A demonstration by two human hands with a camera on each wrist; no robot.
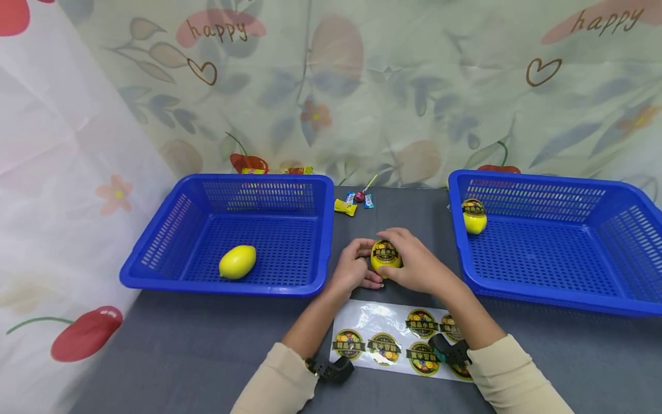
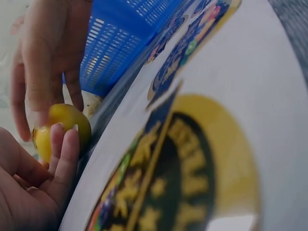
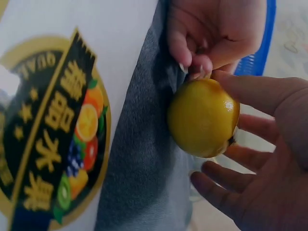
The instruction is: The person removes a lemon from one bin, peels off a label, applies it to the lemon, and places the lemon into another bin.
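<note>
Head view, left grip (image 1: 354, 271): fingers curved round the left side of a stickered lemon (image 1: 387, 257)
Right grip (image 1: 416, 265): partly closed, thumb at the front of that lemon, fingers over its far side
Lemon's place: above the grey counter (image 1: 207, 351), between the baskets
Lemons: three; plain lemon (image 1: 238, 262) in the left basket (image 1: 289, 253), labelled lemon (image 1: 474, 217) in the right basket (image 1: 548, 253)
Baskets: two, blue, slotted walls
Sticker sheet (image 1: 369, 318): white, glossy; six round stickers (image 1: 384, 349) show, some partly covered
Sweets: four between the baskets; three wrapped, one lollipop (image 1: 359, 197)
Left wrist view, grips: two left fingers lie against the rounded lemon; right fingers reach down to it
Right wrist view, grips: right thumb touches the shiny lemon, other fingers spread beneath; left fingertips meet its edge
Counter texture: woven-looking
</note>
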